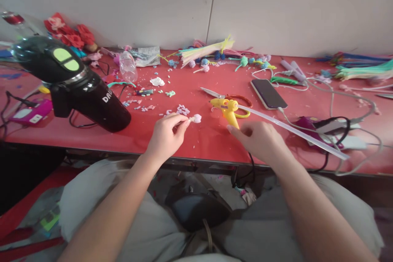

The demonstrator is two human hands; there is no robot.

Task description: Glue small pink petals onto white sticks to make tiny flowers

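Pale pink, a small piece [197, 118] sits pinched in your left hand [166, 136], while your right hand [260, 139], its closure unclear, meets the yellow glue gun [227, 109].

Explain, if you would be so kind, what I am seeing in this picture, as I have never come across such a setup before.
There is no robot here: these are a person's own bare hands, seen by a camera worn on the head, looking forward and down. The left hand pinches a small pale piece. The right hand is at the handle of a yellow glue gun, with a long glue stick behind it; how firmly it grips is hard to tell. On the red table lie scissors, a phone, pale bits and a black tumbler.
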